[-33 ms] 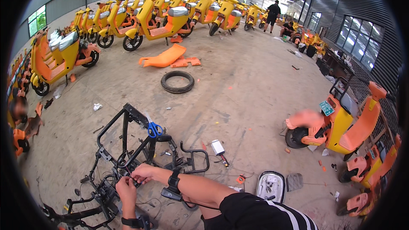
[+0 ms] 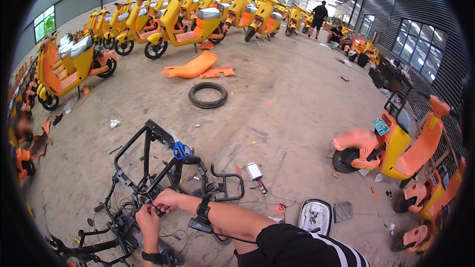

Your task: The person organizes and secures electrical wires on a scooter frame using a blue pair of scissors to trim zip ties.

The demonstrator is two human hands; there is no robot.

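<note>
A black scooter frame [image 2: 148, 128] lies in front of me, with blue-handled scissors [image 2: 181, 151] on its upper bar. My left hand [image 2: 147, 220] and my right hand [image 2: 168, 199] are close together low on the frame, fingers pinched on thin wires [image 2: 151, 196], one reddish; exactly what each fingertip grips is small. A loose black tubular bracket [image 2: 227, 195] lies right of the frame, near a silver box with leads [image 2: 254, 170].
Rows of yellow-orange scooters [image 2: 208, 29] fill the back; more [image 2: 410, 153] line the right. A tire [image 2: 208, 104], orange panels [image 2: 190, 69] and a lidded tray [image 2: 314, 217] lie on the floor [image 2: 267, 123]. Two other people [image 2: 319, 17] are in the distance.
The view has shifted very slightly, with the scene sitting a few pixels further right. My hands stay pinched at the same spot on the frame.
</note>
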